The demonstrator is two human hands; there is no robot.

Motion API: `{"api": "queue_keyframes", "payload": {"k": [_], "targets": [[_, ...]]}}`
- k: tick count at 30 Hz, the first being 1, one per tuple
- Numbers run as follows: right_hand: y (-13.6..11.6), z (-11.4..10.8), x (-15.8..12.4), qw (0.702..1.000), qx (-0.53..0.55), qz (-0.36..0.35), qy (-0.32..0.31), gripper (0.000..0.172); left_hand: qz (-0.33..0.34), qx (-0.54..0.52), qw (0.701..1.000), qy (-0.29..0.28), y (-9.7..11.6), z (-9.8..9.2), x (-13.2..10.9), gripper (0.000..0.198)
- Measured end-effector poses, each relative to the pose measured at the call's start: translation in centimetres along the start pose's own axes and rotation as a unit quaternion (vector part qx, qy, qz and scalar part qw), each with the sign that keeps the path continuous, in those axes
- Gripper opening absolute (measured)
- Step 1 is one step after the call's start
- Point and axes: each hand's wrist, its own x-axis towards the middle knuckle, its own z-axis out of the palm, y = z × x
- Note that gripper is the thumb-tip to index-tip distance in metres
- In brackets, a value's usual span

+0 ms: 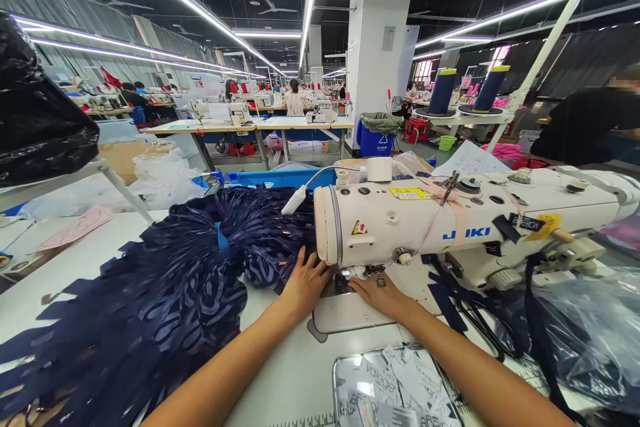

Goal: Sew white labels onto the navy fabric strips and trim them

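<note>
A cream sewing machine [450,220] stands on the white table [280,373] in front of me. My left hand [306,280] lies flat with its fingers spread, at the left of the needle area, touching the edge of a big heap of dark navy fabric strips [170,293]. My right hand [376,293] rests flat on the plate under the machine head, fingers reaching toward the presser foot [350,275]. What lies under the fingertips is hidden.
A metal tray of white printed labels [395,383] sits near the front edge. Clear plastic bags [590,327] lie at the right, a black bag [35,113] at the left. Two navy thread cones [443,90] stand behind. Other people work at far tables, and one person in black is at the right.
</note>
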Motion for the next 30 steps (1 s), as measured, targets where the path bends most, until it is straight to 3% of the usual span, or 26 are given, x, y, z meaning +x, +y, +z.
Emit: {"api": "queue_keyframes", "payload": {"k": [5,15,22,30], "targets": [[0.0,0.7,-0.1,0.998,-0.047,-0.039,-0.013,0.028,-0.003,-0.011,1.000,-0.003,-0.2,0.1,0.3,0.037],[0.1,2.4,-0.6,0.996,-0.079,-0.030,-0.013,0.029,-0.012,-0.016,0.999,0.033,-0.2,0.6,0.8,0.034],[-0.2,4.1,-0.6,0.990,-0.134,-0.020,0.038,0.031,-0.018,-0.019,0.999,0.032,-0.1,0.6,0.9,0.034],[-0.3,1.7,0.2,0.998,-0.054,0.023,0.033,0.027,-0.032,-0.019,0.999,0.022,-0.9,1.2,1.2,0.042]]}}
